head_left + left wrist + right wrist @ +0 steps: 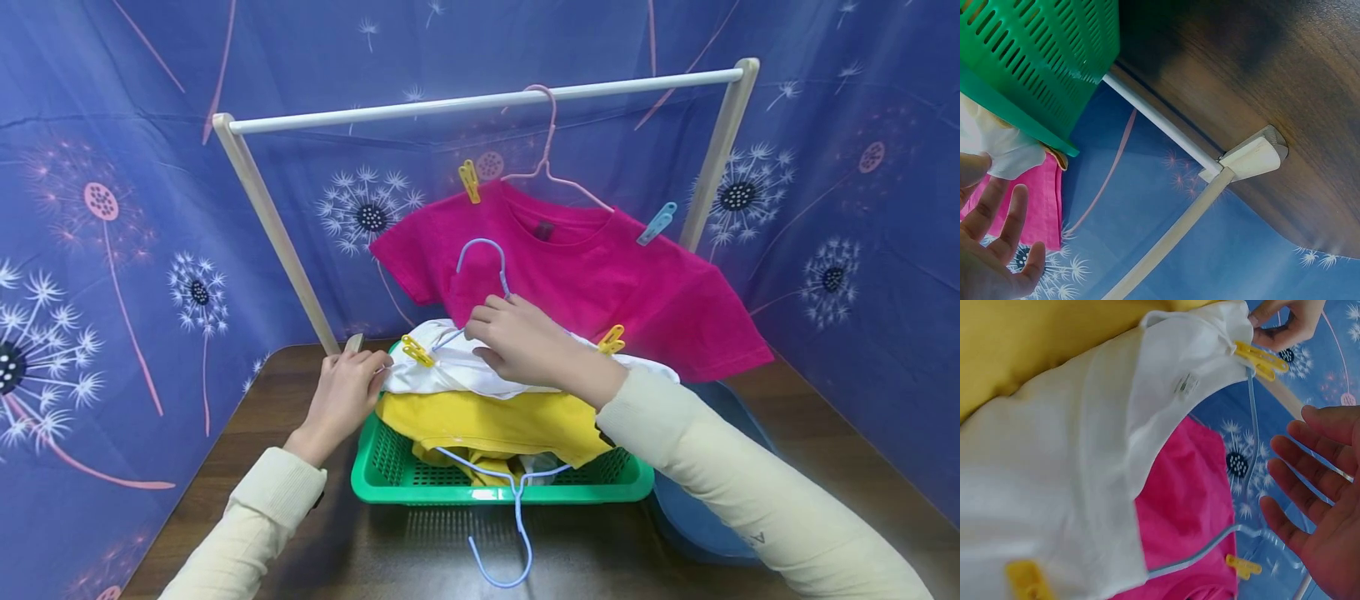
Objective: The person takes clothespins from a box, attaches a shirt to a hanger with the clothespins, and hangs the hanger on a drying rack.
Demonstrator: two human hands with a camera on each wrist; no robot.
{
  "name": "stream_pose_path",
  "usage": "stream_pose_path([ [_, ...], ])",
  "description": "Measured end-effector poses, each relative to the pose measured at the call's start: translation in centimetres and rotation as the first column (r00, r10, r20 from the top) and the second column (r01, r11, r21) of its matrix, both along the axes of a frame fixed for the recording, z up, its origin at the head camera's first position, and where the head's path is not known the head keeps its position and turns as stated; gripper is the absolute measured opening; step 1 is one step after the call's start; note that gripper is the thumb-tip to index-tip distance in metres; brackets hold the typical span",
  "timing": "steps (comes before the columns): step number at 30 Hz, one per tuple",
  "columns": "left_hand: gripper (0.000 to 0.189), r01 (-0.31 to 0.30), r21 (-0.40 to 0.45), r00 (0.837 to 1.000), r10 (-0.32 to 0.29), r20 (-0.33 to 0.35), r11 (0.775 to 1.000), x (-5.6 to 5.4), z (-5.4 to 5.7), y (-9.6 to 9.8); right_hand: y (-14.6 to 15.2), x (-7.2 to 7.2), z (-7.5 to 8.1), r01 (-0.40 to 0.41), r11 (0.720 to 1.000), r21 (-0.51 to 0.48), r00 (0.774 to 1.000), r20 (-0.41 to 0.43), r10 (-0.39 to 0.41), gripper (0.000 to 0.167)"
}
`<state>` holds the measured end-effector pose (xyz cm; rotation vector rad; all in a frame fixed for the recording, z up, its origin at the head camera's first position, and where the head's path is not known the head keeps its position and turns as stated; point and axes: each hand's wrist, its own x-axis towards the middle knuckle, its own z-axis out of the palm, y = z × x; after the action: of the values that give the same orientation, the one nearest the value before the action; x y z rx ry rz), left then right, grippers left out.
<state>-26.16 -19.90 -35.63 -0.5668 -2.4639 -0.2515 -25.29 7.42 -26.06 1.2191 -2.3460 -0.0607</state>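
Note:
A white shirt (480,371) lies over the green basket (502,495), with a blue hanger (504,271) in its neck. Yellow clothespins (417,352) are clipped at both shoulders. At the shirt's left edge, my left hand (348,396) pinches the white cloth between thumb and finger; its other fingers spread loosely in the left wrist view. Beside the blue hanger's hook is my right hand (521,342). The right wrist view shows its fingers (1300,481) extended and apart, holding nothing. Beneath the white shirt lies a yellow shirt (495,421).
A magenta shirt (577,267) hangs by a pink hanger (553,133) from the white rail (375,114), with a yellow and a blue clothespin (657,223) on it. Another blue hanger (517,508) pokes over the basket's front. A blue tub (697,521) stands at right.

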Motion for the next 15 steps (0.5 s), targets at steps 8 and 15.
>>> stream_pose_path([
  [8, 0.011, -0.001, 0.0, 1.0, 0.001, -0.004, 1.0, -0.1, -0.2, -0.1, 3.4, 0.7, 0.2, 0.005, 0.997, -0.074, 1.0, -0.023, -0.007, 0.016],
  [15, 0.011, -0.006, 0.0, 1.0, 0.006, -0.002, 1.0, 0.0, -0.1, 0.1, 6.4, 1.3, 0.6, 0.082, 0.99, -0.115, 0.997, 0.013, -0.081, 0.027],
])
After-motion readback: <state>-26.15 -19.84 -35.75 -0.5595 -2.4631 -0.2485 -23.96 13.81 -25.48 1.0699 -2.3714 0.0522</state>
